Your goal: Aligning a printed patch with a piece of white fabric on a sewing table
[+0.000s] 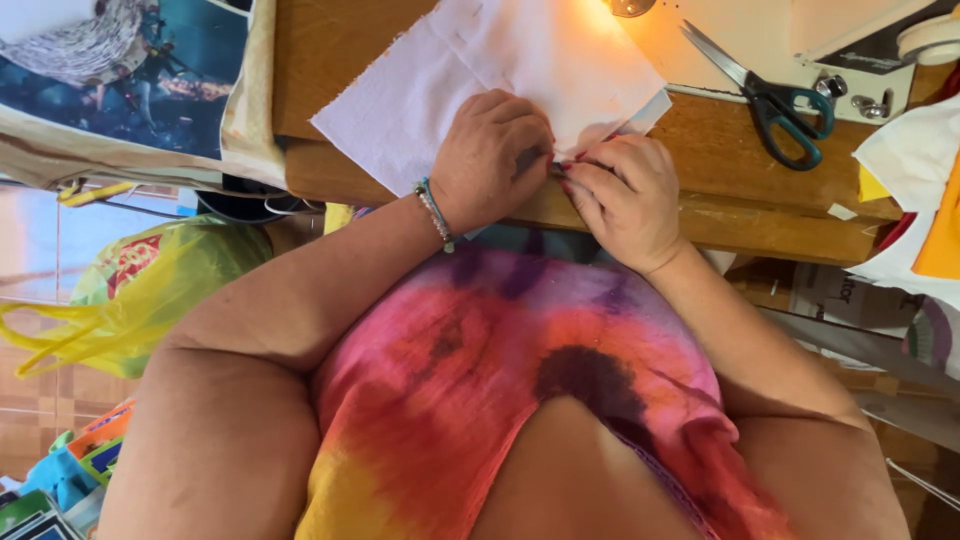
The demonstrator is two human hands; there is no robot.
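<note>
A piece of white cloth [470,70] lies on the wooden table [760,150], its near edge hanging toward me. My left hand [490,155], with a beaded bracelet at the wrist, presses down on the cloth and pinches its near edge. My right hand [625,195] meets it fingertip to fingertip and pinches the same edge at the table's front. What lies between the fingertips is hidden.
Teal-handled scissors [775,100] lie on the table right of the cloth, beside a sewing machine base [850,90]. Orange and white fabric pieces [920,200] are stacked at the right. A yellow plastic bag [140,290] sits on the floor at the left.
</note>
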